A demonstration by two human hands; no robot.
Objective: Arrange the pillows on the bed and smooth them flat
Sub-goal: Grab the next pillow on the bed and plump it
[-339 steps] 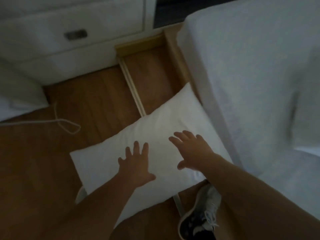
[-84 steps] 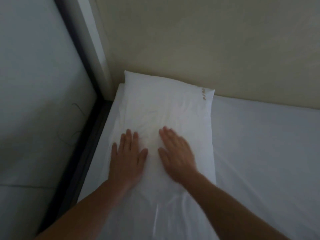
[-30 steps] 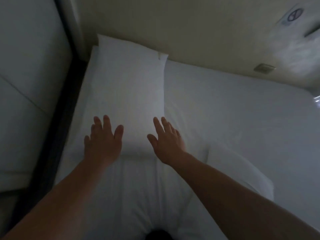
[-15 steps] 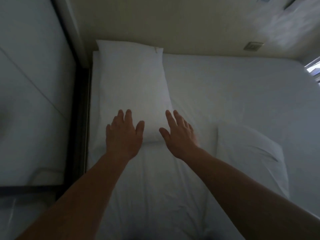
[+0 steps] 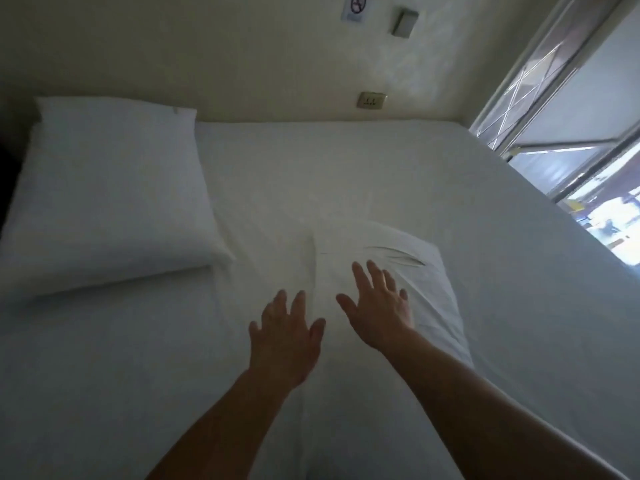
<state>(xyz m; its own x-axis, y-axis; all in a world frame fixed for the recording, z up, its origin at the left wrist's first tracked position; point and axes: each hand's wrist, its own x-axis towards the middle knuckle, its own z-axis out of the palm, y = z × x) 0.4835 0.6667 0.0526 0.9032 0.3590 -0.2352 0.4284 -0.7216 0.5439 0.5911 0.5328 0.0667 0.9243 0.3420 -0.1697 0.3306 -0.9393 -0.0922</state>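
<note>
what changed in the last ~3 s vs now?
Both hands left the first pillow, which they were pressing flat by the wall, and shifted right to the second pillow lying mid-bed. The right hand is now over it, the left hand at its edge, fingers spread, gripping nothing. The first pillow stays put in the corner; the second is still creased.

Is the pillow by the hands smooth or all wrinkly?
Wrinkly. The second pillow shows deep creases just past the right hand. The first pillow by the wall looks smooth.
</note>
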